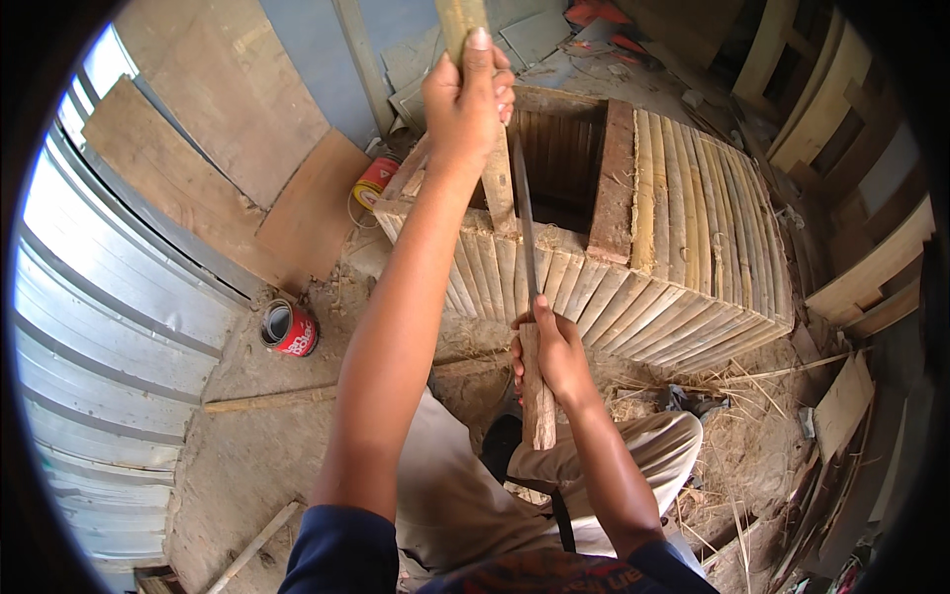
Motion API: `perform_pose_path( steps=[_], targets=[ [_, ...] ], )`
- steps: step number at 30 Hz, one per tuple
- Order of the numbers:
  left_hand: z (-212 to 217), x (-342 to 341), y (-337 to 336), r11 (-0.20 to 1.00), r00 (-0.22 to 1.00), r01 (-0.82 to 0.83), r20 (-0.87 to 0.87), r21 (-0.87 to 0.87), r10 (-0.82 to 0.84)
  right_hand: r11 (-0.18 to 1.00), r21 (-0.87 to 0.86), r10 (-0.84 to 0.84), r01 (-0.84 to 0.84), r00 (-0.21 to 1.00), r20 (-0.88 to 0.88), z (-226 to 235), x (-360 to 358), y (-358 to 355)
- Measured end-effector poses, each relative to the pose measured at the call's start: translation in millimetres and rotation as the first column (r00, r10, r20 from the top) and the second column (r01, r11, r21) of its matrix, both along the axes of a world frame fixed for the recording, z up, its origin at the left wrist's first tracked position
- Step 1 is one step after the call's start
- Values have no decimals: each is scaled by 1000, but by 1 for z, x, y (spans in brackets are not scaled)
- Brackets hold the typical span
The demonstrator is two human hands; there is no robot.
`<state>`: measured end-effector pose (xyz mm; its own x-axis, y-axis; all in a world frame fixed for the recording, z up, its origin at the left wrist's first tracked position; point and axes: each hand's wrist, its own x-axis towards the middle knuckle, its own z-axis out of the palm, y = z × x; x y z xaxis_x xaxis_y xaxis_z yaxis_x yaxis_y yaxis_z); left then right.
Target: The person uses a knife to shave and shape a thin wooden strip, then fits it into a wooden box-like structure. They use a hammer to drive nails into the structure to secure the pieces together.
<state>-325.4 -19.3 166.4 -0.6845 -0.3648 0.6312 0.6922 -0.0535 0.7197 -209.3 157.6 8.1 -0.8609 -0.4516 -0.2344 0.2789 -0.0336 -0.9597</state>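
My left hand (465, 99) is raised high and grips a long bamboo strip (498, 183) that stands upright, its lower end resting on the front edge of a box-like frame clad in bamboo slats (683, 228). My right hand (547, 348) holds the wooden handle (538, 401) of a long dark blade (523, 213). The blade points up along the right side of the strip, close against it. Both forearms reach out over my lap, which is covered by light trousers.
A red open tin (288, 329) stands on the dirt floor at left, and a yellow-red can (376, 179) lies near the frame's left corner. Plywood sheets (218, 119) lean on corrugated metal wall. Wooden planks and frames are stacked at right. Bamboo shavings litter the ground.
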Motion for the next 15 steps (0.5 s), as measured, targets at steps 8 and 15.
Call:
perform_pose_path(
  steps=[8,15],
  targets=[
    [1,12,-3,997,997,-60,-34,51,62,992,123,-5,-2,998,60,25,-15,-16],
    [-1,10,-11,989,996,-90,11,116,90,994,76,65,-77,988,143,16,-17,-17]
  ],
)
